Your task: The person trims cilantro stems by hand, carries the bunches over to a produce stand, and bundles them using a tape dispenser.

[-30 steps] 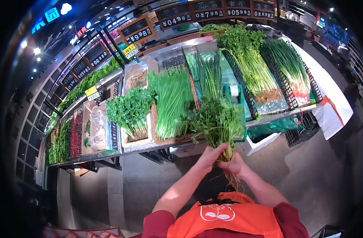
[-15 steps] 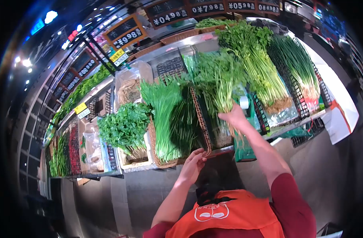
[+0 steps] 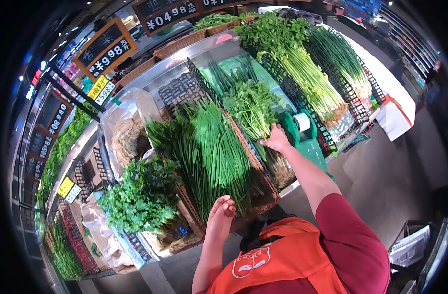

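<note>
Watching remotely through the head camera at a vegetable stall, I have my right hand point(image 3: 278, 141) closed over the lower stems of a leafy green bunch point(image 3: 251, 105), though how firmly I cannot tell. The bunch lies atop long green stalks point(image 3: 233, 73), leaves pointing away from me, between a wicker basket point(image 3: 253, 157) and a green tape dispenser point(image 3: 307, 145) with a white roll. My left hand point(image 3: 221, 213), fingers loosely curled and grasping nothing that I can see, is at the near end of the grass-like greens point(image 3: 216, 147) filling that basket; whether it touches them I cannot tell. Frilly greens point(image 3: 141, 198) spread to the left, while pale-stemmed stalks point(image 3: 307, 73) and white-ended onions point(image 3: 344, 59) line the right. A wood-framed price board point(image 3: 106, 49) reading ¥9.98 stands behind, and an orange apron point(image 3: 282, 250) shows below.
</note>
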{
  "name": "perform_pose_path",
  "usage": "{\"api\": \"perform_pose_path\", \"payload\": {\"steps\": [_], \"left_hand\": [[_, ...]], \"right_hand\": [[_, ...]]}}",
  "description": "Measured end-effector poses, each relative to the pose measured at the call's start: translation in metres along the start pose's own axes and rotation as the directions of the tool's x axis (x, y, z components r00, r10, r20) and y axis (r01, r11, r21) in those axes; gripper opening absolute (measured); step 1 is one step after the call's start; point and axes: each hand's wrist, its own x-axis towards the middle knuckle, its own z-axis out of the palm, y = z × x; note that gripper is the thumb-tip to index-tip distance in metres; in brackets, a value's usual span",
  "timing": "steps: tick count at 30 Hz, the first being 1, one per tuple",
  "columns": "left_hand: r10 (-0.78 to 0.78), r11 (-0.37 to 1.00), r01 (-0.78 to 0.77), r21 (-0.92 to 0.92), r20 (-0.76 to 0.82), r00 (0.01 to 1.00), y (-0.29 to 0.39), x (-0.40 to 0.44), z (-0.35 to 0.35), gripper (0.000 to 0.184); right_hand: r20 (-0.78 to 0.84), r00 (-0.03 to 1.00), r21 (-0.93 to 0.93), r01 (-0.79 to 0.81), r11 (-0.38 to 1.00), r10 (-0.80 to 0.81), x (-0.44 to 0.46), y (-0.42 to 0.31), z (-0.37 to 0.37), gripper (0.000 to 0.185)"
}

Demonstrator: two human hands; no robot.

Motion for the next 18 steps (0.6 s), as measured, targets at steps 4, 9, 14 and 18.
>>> {"api": "perform_pose_path", "payload": {"steps": [4,9,14,18], "left_hand": [[-0.02,1.0,0.02,-0.015,-0.001,1.0,0.006,0.009,-0.001,0.021],[-0.025,0.996,0.025,0.091,-0.001,1.0,0.011,0.023,0.017,0.021],[-0.001,0.982,-0.008,0.187,0.046,0.999,0.013,0.034,0.043,0.022],[-0.006,0.979,-0.009,0.203,0.074,0.997,0.007,0.045,0.057,0.022]], "right_hand": [[-0.356,0.929,0.145,0.164,0.976,-0.103,-0.022,0.007,0.004,0.07],[-0.363,0.92,0.144,0.21,0.967,-0.146,-0.024,0.017,0.008,0.035],[-0.397,0.906,0.29,0.277,0.916,-0.148,-0.008,0.031,0.007,0.02],[-0.414,0.909,0.561,0.304,0.77,-0.057,-0.006,0.029,-0.008,0.017]]}}
